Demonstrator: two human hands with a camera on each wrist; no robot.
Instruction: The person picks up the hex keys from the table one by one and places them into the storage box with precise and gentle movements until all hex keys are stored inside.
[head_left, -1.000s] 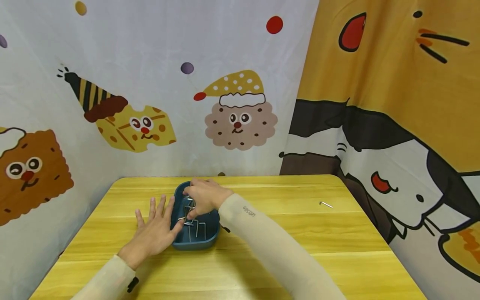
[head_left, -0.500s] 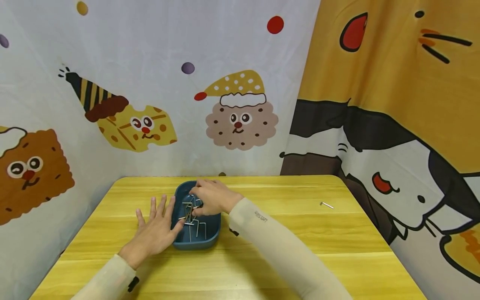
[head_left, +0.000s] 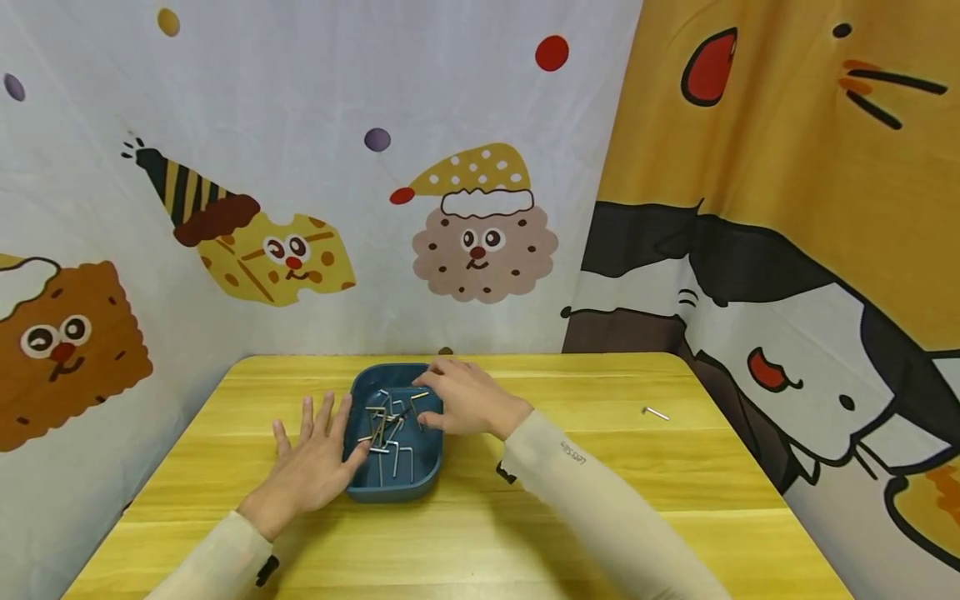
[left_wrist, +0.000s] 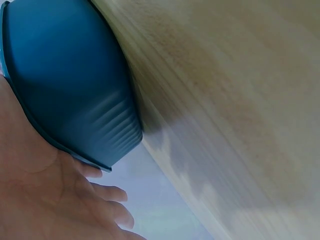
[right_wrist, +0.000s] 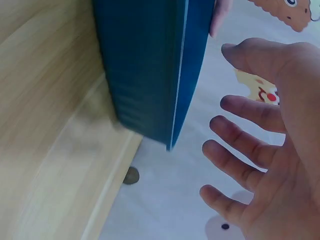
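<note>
A dark blue plastic box (head_left: 393, 493) stands on the table, with several L-shaped metal hex keys (head_left: 395, 458) lying jumbled in it. One key (head_left: 419, 396) leans near the box's right wall. My left hand (head_left: 311, 458) rests against the left side of the box, fingers spread and straight, thumb over the rim; its palm touches the box (left_wrist: 70, 75) in the left wrist view. Over the right rim hovers my right hand (head_left: 472, 400). In the right wrist view its fingers (right_wrist: 240, 142) are apart and loosely bent, with nothing between them.
A single hex key (head_left: 656, 413) lies apart on the right side of the wooden table (head_left: 570, 492). Behind the table's back edge hangs a printed cloth (head_left: 480, 75) with cartoon figures, which also covers both sides.
My right hand has moved right, from inside the box to above its right rim. A key now leans near that wall. My left hand has stayed in place.
</note>
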